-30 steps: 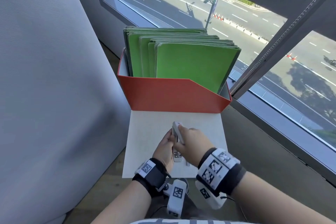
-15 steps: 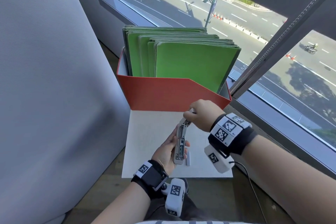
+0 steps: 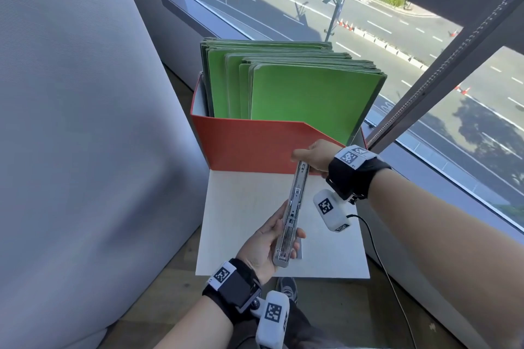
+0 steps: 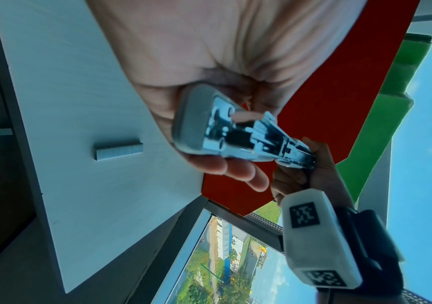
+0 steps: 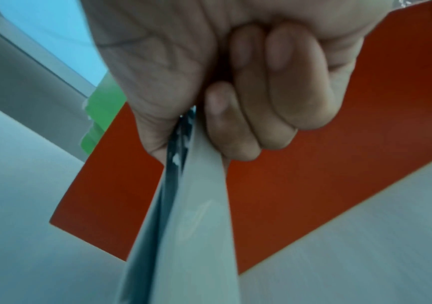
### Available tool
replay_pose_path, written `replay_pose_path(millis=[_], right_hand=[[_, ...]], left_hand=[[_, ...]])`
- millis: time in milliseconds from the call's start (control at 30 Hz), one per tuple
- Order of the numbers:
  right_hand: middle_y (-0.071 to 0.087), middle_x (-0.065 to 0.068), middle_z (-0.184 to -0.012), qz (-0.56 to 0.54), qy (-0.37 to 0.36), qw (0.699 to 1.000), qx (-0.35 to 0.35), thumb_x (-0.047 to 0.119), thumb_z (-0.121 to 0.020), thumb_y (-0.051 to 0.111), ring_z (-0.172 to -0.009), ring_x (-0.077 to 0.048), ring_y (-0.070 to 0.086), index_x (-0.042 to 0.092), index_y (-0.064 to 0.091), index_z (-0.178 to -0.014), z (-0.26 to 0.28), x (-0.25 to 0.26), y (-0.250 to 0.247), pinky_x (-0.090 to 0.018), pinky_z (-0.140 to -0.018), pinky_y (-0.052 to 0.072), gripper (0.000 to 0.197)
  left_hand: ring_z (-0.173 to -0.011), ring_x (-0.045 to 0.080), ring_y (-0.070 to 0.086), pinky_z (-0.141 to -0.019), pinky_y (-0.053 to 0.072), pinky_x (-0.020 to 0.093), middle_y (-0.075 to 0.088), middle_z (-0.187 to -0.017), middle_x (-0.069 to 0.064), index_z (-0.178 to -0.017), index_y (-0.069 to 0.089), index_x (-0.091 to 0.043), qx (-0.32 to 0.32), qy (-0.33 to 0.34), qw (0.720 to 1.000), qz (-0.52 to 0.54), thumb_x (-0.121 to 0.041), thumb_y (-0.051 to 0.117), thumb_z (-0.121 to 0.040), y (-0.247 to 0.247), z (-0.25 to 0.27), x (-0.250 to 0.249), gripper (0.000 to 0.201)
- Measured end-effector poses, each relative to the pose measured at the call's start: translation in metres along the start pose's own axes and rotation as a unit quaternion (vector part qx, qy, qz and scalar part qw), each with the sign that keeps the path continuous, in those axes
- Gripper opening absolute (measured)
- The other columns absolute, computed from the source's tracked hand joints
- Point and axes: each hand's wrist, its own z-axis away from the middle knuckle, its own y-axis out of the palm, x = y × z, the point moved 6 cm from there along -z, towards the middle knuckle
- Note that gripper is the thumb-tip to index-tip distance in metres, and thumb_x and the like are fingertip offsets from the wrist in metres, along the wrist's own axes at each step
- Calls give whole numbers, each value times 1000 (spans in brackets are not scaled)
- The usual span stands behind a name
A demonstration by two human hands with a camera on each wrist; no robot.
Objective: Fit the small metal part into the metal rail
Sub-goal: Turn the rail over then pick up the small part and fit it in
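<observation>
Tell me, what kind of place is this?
Probably an office high up in a building. A red file box full of green folders stands by a big window that looks down on a road, and a hand holds an opened stapler.

A long silver metal rail [image 4: 238, 137] is gripped by the left hand [image 4: 196, 67]; its far end is held by the right hand [image 4: 310, 174].

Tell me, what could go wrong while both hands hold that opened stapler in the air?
1. The stapler is held off the white board, the left hand gripping its base and the right hand pinching the far end; a slip could snap it shut on a finger.
2. The staple strip lies loose on the board; a nudge might knock it off.
</observation>
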Motion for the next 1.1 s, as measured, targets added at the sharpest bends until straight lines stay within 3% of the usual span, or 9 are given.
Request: replay_pose_path(millis=[167, 433, 500, 566, 700, 766, 866, 966, 1099], right_hand=[[47, 0, -49, -65, 24, 998, 13, 55, -69, 65, -41, -16, 35, 17, 48, -52, -6, -9, 11, -28, -54, 34, 44], [43, 0, -47, -105, 27, 994, -8, 70, -70, 56, -39, -16, 34, 18, 42, -52, -6, -11, 23, -30, -55, 37, 57], [45, -1, -51, -98, 27, 995, 1, 76, -72, 47, -40, -17, 40, 15, 49, -63, -2, -9, 26, -27, -53, 40, 62], [58, -4, -63, -82, 17, 996, 8, 76, -77, 37, -50, -17, 54, 12, 57, -90, 2, -8, 30, -29, -56, 50, 68], [63, -2, -103, -38, -91, 993, -69, 59, -86, 43, -82, -14, 62, 14, 49, -120, 22, -14, 30, -34, -78, 57, 57], [56, 2, -107, -1, -175, 979, -107, 44, -87, 53, -86, -11, 57, 18, 48, -120, 46, -20, 35, -31, -81, 53, 42], [51, 7, -104, 32, -265, 961, -69, 32, -87, 57, -87, -8, 53, 24, 52, -115, 78, -37, 58, -25, -80, 49, 29], [52, 7, -106, 37, -217, 974, -46, 27, -87, 58, -91, -9, 53, 26, 53, -116, 73, -75, 76, -28, -84, 50, 30], [51, -3, -125, 87, -118, 989, 3, 25, -85, 62, -103, -14, 53, 17, 44, -130, 54, -119, 114, -28, -95, 46, 48]], left_hand=[[-64, 22, 63, -58, 52, 29, 72, -85, 17, -126, 59, -26, -9, 0, 1000, 25, -18, 37, -98, -2, 2, -2, 37], [-82, 28, 70, -65, 54, 31, 72, -112, 14, -130, 58, -25, -16, -1, 998, 65, -14, 34, -98, -3, 2, -4, 41], [-80, 27, 70, -64, 53, 31, 74, -108, 12, -131, 56, -25, -16, 0, 997, 71, -12, 34, -98, -3, 2, -2, 42], [-79, 26, 71, -64, 54, 31, 75, -105, 12, -131, 56, -25, -17, 4, 997, 80, -11, 34, -98, -2, 1, -1, 42], [-82, 25, 71, -66, 58, 31, 73, -110, 13, -126, 61, -28, -29, 13, 994, 104, -13, 33, -99, -5, -1, -1, 41], [-84, 26, 72, -67, 59, 33, 74, -110, 12, -124, 61, -28, -40, 18, 993, 114, -14, 32, -99, -7, -4, -2, 41], [-88, 26, 73, -72, 59, 36, 74, -110, 11, -125, 60, -30, -53, 23, 992, 116, -14, 32, -100, -10, -7, -4, 41], [-92, 26, 72, -74, 60, 37, 72, -115, 12, -128, 57, -32, -54, 18, 991, 117, -14, 31, -100, -13, -8, -5, 42], [-98, 27, 71, -79, 59, 38, 68, -123, 13, -132, 55, -31, -66, 5, 992, 109, -15, 33, -100, -17, -9, -2, 42]])
